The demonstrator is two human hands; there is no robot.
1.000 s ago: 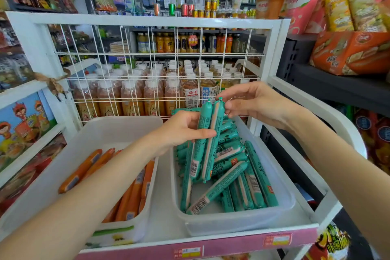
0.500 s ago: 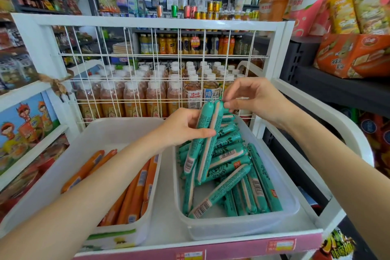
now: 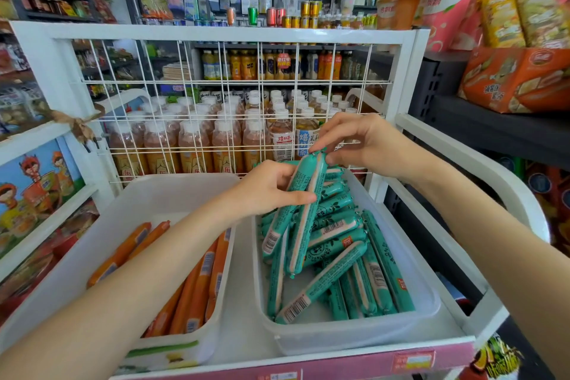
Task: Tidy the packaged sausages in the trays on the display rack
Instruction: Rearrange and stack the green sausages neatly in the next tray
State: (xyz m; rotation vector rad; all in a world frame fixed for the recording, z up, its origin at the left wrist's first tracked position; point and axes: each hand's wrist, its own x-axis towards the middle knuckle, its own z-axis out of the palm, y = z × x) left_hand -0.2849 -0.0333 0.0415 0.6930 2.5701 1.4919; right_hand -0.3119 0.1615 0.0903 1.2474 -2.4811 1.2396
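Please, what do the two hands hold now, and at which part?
Both hold a small bundle of green sausages over the right tray. The left hand grips its middle; the right hand pinches the top ends.

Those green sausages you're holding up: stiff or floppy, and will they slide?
The green sausages stay straight while the left hand holds them mid-length, so probably stiff. Glossy wrappers look slippery. Being round, they'd likely roll in the right tray.

We have tilted the held green sausages (image 3: 303, 210) more upright; our right hand (image 3: 361, 145) now pinches their top ends from above.
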